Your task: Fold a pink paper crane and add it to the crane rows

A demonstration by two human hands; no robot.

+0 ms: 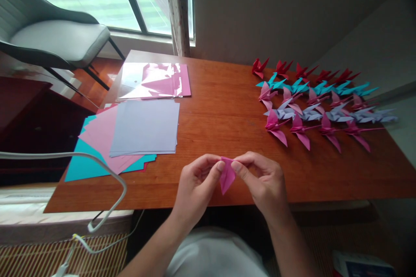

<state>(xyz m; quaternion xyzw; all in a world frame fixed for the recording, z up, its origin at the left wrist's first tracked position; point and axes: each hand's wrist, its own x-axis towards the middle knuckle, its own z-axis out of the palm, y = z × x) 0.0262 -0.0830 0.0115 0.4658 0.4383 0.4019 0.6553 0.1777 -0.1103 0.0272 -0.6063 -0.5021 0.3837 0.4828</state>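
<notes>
A small folded piece of magenta paper (pixel 226 176) hangs between both my hands over the front edge of the wooden table (pixel 221 104). My left hand (pixel 198 184) pinches its upper left side with thumb and fingers. My right hand (pixel 261 179) pinches its upper right side the same way. Rows of finished paper cranes (pixel 320 101) in red, teal, pink, lavender and magenta stand on the right part of the table, apart from my hands.
A stack of flat paper sheets (pixel 130 132), lavender on top of pink and teal, lies at the left. Behind it rests a clear plastic packet with pink paper (pixel 154 80). A grey chair (pixel 55 39) stands by the window. A white cable (pixel 97 169) loops at the lower left.
</notes>
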